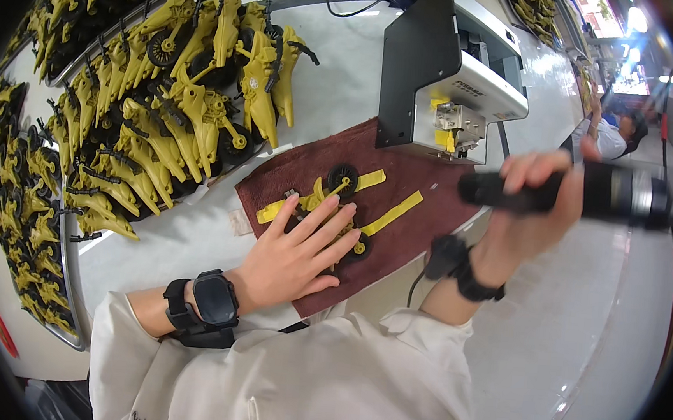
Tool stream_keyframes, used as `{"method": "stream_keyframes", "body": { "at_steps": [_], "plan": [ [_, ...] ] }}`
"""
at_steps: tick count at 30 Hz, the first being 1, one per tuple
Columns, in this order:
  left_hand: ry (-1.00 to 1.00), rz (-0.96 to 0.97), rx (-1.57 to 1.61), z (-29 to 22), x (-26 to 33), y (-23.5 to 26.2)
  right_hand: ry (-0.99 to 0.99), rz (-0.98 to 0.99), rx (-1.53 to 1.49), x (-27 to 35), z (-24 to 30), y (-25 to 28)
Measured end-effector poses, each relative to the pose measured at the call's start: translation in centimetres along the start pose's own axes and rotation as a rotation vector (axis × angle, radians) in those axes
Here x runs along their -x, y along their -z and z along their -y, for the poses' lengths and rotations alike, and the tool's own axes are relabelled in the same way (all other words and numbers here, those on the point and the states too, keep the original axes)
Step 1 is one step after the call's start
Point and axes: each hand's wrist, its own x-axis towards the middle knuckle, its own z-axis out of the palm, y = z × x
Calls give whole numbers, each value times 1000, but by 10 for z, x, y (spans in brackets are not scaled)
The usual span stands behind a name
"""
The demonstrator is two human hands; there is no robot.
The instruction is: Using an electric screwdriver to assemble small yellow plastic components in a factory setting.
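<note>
My left hand lies flat with its fingers spread over a small yellow toy motorcycle with black wheels, and covers much of it. The toy rests on its side on a dark red cloth, among strips of yellow tape. Off to the right, my right hand is raised and wrapped round a black electric screwdriver with a silver band. Motion smears the tool, which is held nearly level, apart from the toy. Both of my wrists wear black straps.
Yellow toy motorcycle bodies are heaped in trays at the left. Beyond the cloth stands a black and silver box-shaped machine with a metal block at its front. A cable hangs near my right wrist. Another person is at the far right.
</note>
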Motion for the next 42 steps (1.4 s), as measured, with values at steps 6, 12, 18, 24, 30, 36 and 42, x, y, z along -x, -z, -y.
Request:
{"method": "stream_keyframes", "body": {
  "at_steps": [6, 12, 18, 24, 30, 36, 42],
  "plan": [
    [-15, -19, 24, 1, -2, -1, 48, 133, -188, 78, 6, -17],
    [1, -20, 42, 1, 0, 1, 34, 138, -178, 78, -2, -37],
    [-16, -24, 50, 2, 2, 1, -90, 113, -55, 77, -17, -47],
    [-9, -17, 24, 3, 2, -1, -144, 191, -60, 73, -24, -45],
    [-3, 3, 1, 1, -2, 2, -68, 257, -105, 86, -22, -45],
    [5, 32, -40, -1, -3, 4, 121, 366, -124, 64, -4, -27],
    [0, 5, 15, 1, -5, -1, 287, -275, 55, -26, 13, -8]
  ]
}}
